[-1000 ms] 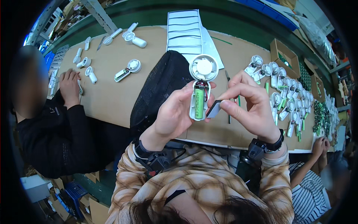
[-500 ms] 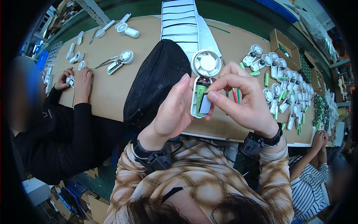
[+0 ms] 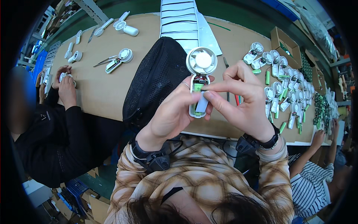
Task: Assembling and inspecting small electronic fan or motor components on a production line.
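In front of me my left hand (image 3: 168, 111) is closed round a small white handheld fan (image 3: 201, 61), its round head pointing away from me. The back of its handle is off, and a green battery cell (image 3: 198, 87) with a dark circuit piece above it shows inside. Over the cell lies a light grey rectangular pad (image 3: 202, 102). My right hand (image 3: 244, 102) pinches the top edge of this pad between thumb and forefinger. The left thumb rests against the pad's side.
A black mesh bag (image 3: 154, 80) lies left of my hands. Several opened fans (image 3: 294, 95) with green cells cover the right side, by a cardboard box (image 3: 285, 48). Tweezers (image 3: 106, 61) and another opened fan (image 3: 121, 59) lie left. Co-workers sit on both sides.
The left thumb has come down onto the pad. The pad sits straighter along the handle, where it was tilted before. The fan has shifted slightly left.
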### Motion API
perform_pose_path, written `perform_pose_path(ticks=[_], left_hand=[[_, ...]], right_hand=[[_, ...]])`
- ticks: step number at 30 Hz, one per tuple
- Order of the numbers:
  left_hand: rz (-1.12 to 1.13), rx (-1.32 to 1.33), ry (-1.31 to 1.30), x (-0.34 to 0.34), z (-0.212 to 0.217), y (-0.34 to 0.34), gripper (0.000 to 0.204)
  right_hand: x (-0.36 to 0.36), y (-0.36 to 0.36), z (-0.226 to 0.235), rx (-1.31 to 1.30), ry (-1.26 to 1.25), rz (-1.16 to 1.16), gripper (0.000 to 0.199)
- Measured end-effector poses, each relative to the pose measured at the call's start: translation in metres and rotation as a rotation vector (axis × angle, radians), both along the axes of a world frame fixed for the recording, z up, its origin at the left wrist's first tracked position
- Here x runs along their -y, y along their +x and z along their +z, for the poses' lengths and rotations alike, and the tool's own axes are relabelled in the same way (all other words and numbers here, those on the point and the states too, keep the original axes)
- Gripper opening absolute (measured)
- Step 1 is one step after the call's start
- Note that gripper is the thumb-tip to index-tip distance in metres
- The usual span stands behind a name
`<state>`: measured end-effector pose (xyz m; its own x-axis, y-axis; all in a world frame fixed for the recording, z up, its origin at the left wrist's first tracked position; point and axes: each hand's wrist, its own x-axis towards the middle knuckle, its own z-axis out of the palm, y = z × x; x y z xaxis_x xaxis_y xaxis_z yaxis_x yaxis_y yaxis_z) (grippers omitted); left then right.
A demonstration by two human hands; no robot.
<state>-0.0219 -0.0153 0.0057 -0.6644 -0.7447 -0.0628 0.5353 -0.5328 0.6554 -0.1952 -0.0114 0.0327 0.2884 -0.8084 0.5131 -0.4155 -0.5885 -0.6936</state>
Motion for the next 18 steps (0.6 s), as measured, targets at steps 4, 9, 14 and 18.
perform_pose_path(ticks=[4,9,14,18], left_hand=[[-0.008,0.04,-0.055,-0.002,0.001,0.001,0.039],[-0.003,0.03,-0.068,-0.005,0.004,0.002,0.047],[-0.047,-0.004,-0.071,-0.006,0.004,0.003,0.05],[-0.044,-0.002,-0.078,-0.007,0.004,0.002,0.051]], right_hand=[[-0.005,0.003,0.003,-0.091,-0.121,-0.06,0.024],[-0.01,0.005,0.004,-0.168,-0.193,-0.128,0.027],[-0.011,0.006,0.002,-0.157,-0.247,-0.123,0.029],[-0.011,0.007,-0.006,-0.084,-0.245,-0.111,0.031]])
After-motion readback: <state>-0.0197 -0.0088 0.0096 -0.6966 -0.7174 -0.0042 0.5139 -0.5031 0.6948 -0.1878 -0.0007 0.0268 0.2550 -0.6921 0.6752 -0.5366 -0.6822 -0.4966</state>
